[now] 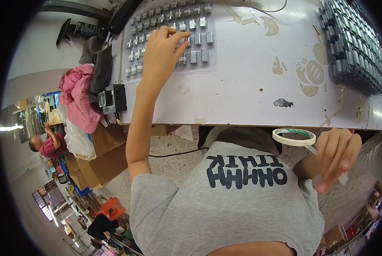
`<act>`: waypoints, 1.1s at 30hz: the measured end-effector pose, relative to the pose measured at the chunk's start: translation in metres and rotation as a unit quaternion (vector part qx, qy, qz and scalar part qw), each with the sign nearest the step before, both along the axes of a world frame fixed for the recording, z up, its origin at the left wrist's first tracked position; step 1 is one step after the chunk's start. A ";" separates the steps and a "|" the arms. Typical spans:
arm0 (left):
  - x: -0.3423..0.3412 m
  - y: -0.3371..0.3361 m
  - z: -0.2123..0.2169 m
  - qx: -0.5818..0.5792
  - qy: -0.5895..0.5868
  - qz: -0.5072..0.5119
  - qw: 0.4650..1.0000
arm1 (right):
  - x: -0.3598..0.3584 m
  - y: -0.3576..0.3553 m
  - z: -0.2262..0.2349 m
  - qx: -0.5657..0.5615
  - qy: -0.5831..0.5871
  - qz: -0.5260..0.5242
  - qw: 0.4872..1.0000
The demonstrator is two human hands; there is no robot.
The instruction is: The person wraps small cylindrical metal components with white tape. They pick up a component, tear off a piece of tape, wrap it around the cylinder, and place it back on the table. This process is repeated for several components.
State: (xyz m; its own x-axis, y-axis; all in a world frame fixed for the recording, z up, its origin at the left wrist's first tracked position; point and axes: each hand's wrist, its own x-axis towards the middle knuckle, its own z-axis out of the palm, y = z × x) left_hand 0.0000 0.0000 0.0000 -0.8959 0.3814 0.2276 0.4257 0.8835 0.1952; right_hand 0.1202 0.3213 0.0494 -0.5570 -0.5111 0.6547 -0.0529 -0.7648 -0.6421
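Observation:
My left hand (pixel 165 49) reaches over a clear plastic tray (pixel 210 64) of small silver motors (pixel 209 38) laid in rows. Its thumb and forefinger are apart and bent above the motors, and nothing shows between them. Many of these motors carry a pale strip across them; several at the right end look bare. Beyond the table's front edge, my right hand (pixel 338 153) is closed on the loose end of a roll of masking tape (pixel 294 137). The cream roll hangs beside the fingers, a short strip running from it into the hand.
Stacked trays of silver motors (pixel 355 47) stand at the far right of the white table (pixel 242 94). A small black-and-grey device (pixel 113 99) sits at the left edge, near a pink checked cloth (pixel 78 96) and a cardboard box (pixel 107 158). Two other people are at the left.

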 end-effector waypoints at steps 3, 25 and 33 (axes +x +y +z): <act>-0.003 0.002 0.000 -0.006 0.001 -0.027 1.000 | 0.002 0.008 0.005 0.000 -0.042 -0.013 0.999; -0.069 0.061 0.069 0.174 -0.011 -0.164 0.971 | -0.011 -0.001 0.042 -0.092 -0.040 -0.241 0.965; -0.147 0.122 0.051 0.203 -0.074 -0.144 0.966 | -0.042 0.024 0.030 -0.094 0.015 -0.091 0.991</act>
State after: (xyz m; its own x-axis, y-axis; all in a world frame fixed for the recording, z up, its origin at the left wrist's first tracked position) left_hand -0.1467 0.1220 0.0507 -0.8000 0.5263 0.2880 0.5835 0.5707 0.5778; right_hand 0.0786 0.3450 0.0795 -0.6077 -0.2711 0.7465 -0.2172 -0.8474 -0.4845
